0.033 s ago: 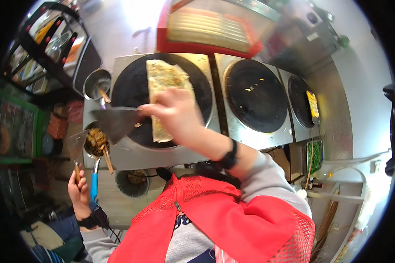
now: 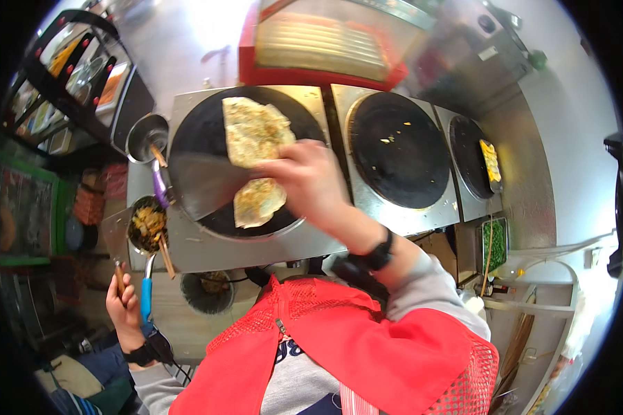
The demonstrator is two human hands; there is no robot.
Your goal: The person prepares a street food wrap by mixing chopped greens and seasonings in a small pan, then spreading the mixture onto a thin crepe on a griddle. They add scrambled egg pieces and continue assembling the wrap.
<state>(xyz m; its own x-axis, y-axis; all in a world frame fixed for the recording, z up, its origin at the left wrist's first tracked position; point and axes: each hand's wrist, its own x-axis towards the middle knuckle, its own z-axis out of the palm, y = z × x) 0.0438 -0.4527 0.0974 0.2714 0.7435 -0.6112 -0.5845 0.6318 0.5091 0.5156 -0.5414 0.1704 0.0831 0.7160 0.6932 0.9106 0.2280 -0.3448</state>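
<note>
A flat, browned pancake (image 2: 253, 131) lies on the left round black griddle (image 2: 201, 124). It shows as a larger far part and a smaller near part (image 2: 259, 202). My right hand (image 2: 308, 176) is closed around a wide metal scraper (image 2: 204, 185). Motion blurs its blade, which reaches left from the gap between the parts. Lower left, my left hand (image 2: 124, 304) grips the wooden handle of another scraper (image 2: 116, 232), whose thin blade points away from me. Right of that blade sits a small pan of chopped filling (image 2: 148, 225) with a blue handle and wooden tongs or sticks (image 2: 166, 257).
Two more griddles stand to the right; crumbs dot the middle one (image 2: 398, 152), and a yellow-topped piece of food (image 2: 490, 162) lies on the far one. A metal pot (image 2: 145, 136) is at the left. A bin (image 2: 208, 292) stands below the counter; chopped greens (image 2: 493, 245) fill a tray at right.
My right hand has moved right and slightly nearer with the scraper. The pancake, seen before as one long strip, now shows in two parts. My left hand stays nearly in place.
</note>
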